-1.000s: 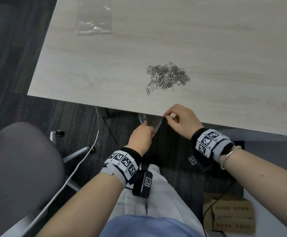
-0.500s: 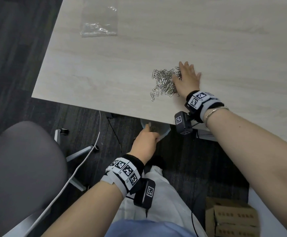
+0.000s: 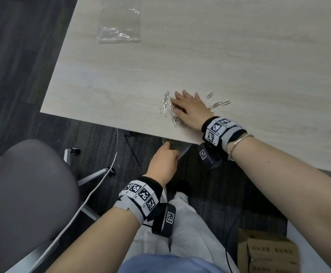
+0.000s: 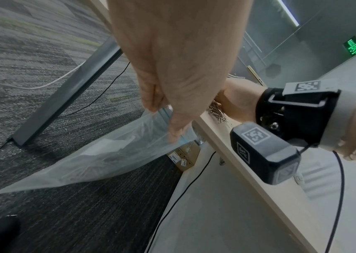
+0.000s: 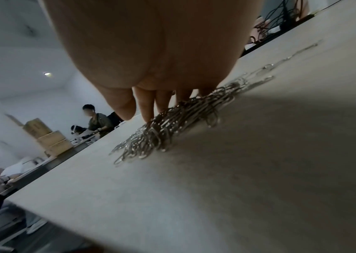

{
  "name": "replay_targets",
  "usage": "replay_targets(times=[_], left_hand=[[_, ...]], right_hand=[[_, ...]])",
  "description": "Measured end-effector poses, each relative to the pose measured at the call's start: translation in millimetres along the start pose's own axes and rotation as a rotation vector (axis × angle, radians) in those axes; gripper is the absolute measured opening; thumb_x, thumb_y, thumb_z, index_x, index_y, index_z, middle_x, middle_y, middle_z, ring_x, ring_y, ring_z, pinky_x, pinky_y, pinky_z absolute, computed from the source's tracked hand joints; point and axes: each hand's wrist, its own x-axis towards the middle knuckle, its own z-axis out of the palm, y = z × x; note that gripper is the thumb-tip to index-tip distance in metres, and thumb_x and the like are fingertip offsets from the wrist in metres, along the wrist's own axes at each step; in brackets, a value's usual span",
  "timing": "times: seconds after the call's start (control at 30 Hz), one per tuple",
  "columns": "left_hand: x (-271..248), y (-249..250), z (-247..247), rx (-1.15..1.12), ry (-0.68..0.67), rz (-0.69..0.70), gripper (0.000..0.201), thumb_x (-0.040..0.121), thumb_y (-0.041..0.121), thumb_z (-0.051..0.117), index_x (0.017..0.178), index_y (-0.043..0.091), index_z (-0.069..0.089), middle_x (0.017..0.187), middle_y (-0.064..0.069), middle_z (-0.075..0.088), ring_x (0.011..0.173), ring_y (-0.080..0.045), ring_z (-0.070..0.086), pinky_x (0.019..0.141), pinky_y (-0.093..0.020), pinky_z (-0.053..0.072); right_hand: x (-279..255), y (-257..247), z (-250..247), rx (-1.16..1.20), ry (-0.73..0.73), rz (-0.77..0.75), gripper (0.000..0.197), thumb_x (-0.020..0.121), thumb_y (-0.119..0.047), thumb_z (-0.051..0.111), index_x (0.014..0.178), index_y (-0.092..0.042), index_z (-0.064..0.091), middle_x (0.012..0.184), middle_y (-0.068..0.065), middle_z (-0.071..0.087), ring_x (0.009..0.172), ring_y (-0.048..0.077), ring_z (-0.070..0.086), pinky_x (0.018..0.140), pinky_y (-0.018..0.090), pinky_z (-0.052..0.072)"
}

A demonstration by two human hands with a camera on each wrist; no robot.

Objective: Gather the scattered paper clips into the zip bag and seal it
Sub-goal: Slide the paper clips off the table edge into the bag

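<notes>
A heap of silver paper clips (image 3: pixel 170 111) lies near the front edge of the light wooden table (image 3: pixel 200 56). My right hand (image 3: pixel 190 109) lies flat on the heap, fingers straight, pressing the paper clips (image 5: pixel 168 126). A few stray clips (image 3: pixel 219 103) lie to its right. Below the table edge my left hand (image 3: pixel 164 160) pinches the rim of a clear zip bag (image 4: pixel 99 157), which hangs open under the edge. Some clips show inside the zip bag (image 3: pixel 175 146).
A second clear plastic bag (image 3: pixel 120 22) lies at the table's far left. A grey chair (image 3: pixel 22 194) and a white cable (image 3: pixel 93 194) are at my left, cardboard boxes (image 3: pixel 267 251) on the floor at my right. Other people sit at distant tables.
My right hand left the bag's rim, went up onto the table and landed on the clip heap, then dragged it toward the front edge. A few clips stayed behind at the right.
</notes>
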Motion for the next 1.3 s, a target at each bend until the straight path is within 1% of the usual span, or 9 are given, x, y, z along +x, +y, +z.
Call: replay_targets(times=[0.13, 0.27, 0.4, 0.53, 0.67, 0.8, 1.03, 1.13, 1.3], left_hand=[[-2.0, 0.9, 1.3, -0.011, 0.015, 0.017, 0.02, 0.092, 0.012, 0.049, 0.093, 0.007, 0.068, 0.123, -0.017, 0.049, 0.1, -0.035, 0.055, 0.073, -0.032, 0.043], [-6.0, 3.5, -1.2, -0.03, 0.003, 0.009, 0.021, 0.092, 0.011, 0.048, 0.1, 0.008, 0.068, 0.133, -0.021, 0.045, 0.115, -0.035, 0.051, 0.081, -0.038, 0.047], [-7.9, 4.0, 1.7, -0.055, 0.017, 0.026, 0.021, 0.091, 0.011, 0.05, 0.1, 0.01, 0.069, 0.136, -0.021, 0.044, 0.117, -0.036, 0.05, 0.085, -0.04, 0.049], [-9.5, 4.1, 6.1, -0.063, 0.007, 0.02, 0.021, 0.091, 0.011, 0.05, 0.098, 0.012, 0.071, 0.136, -0.025, 0.047, 0.127, -0.036, 0.043, 0.09, -0.038, 0.047], [-11.8, 8.0, 2.9, -0.029, 0.006, 0.027, 0.025, 0.092, 0.013, 0.049, 0.105, 0.012, 0.07, 0.128, -0.023, 0.052, 0.122, -0.036, 0.048, 0.09, -0.042, 0.047], [-13.0, 10.8, 1.1, 0.035, 0.017, 0.03, 0.025, 0.092, 0.018, 0.049, 0.104, 0.022, 0.07, 0.141, -0.022, 0.044, 0.123, -0.034, 0.049, 0.089, -0.039, 0.044], [-14.5, 16.5, 2.1, -0.075, 0.056, 0.03, 0.02, 0.09, 0.01, 0.056, 0.101, 0.006, 0.072, 0.139, -0.03, 0.039, 0.124, -0.04, 0.043, 0.096, -0.037, 0.04], [-12.9, 16.6, 7.0, -0.111, 0.051, -0.003, 0.019, 0.09, 0.011, 0.056, 0.101, 0.009, 0.072, 0.145, -0.032, 0.03, 0.133, -0.039, 0.034, 0.104, -0.036, 0.034], [-12.3, 22.7, 9.7, -0.144, 0.094, -0.001, 0.02, 0.09, 0.013, 0.057, 0.102, 0.01, 0.072, 0.148, -0.029, 0.028, 0.132, -0.037, 0.035, 0.106, -0.033, 0.032]], right_hand=[[-15.4, 0.3, -3.1, 0.021, 0.103, -0.017, 0.048, 0.098, -0.035, 0.036, 0.144, -0.023, 0.03, 0.156, 0.001, 0.017, 0.146, 0.019, 0.004, 0.116, 0.042, -0.009], [-32.4, 22.5, -18.6, 0.138, 0.326, 0.177, 0.049, 0.098, -0.029, 0.037, 0.145, -0.02, 0.027, 0.157, 0.003, 0.015, 0.146, 0.02, 0.004, 0.117, 0.04, -0.007], [-38.5, 46.0, -18.1, 0.091, 0.212, 0.362, 0.052, 0.099, -0.032, 0.031, 0.148, -0.017, 0.019, 0.158, 0.007, 0.006, 0.146, 0.024, -0.001, 0.116, 0.043, -0.007], [-41.7, 37.9, -4.8, 0.111, 0.135, 0.275, 0.054, 0.1, -0.034, 0.031, 0.148, -0.015, 0.015, 0.158, 0.009, -0.001, 0.146, 0.024, -0.005, 0.116, 0.037, -0.007], [-50.7, 21.5, 9.2, 0.131, 0.116, 0.21, 0.055, 0.1, -0.034, 0.031, 0.148, -0.016, 0.014, 0.158, 0.008, 0.001, 0.146, 0.02, -0.004, 0.115, 0.033, -0.007], [-59.2, 11.7, 20.5, 0.173, 0.098, 0.154, 0.056, 0.1, -0.033, 0.033, 0.149, -0.015, 0.013, 0.158, 0.007, 0.003, 0.146, 0.019, -0.003, 0.115, 0.028, -0.007], [-76.6, 33.7, 8.4, 0.147, 0.167, 0.216, 0.054, 0.1, -0.027, 0.031, 0.149, -0.013, 0.011, 0.158, 0.007, 0.006, 0.146, 0.019, 0.0, 0.116, 0.032, -0.004], [-83.9, 37.4, 12.2, 0.062, 0.111, 0.167, 0.053, 0.1, -0.021, 0.029, 0.149, -0.013, 0.01, 0.158, 0.008, 0.004, 0.146, 0.02, -0.001, 0.116, 0.031, -0.006], [-95.0, 23.5, 31.9, 0.018, 0.079, 0.074, 0.056, 0.098, -0.016, 0.03, 0.149, -0.011, 0.007, 0.158, 0.008, 0.004, 0.146, 0.018, -0.001, 0.114, 0.027, -0.009]])
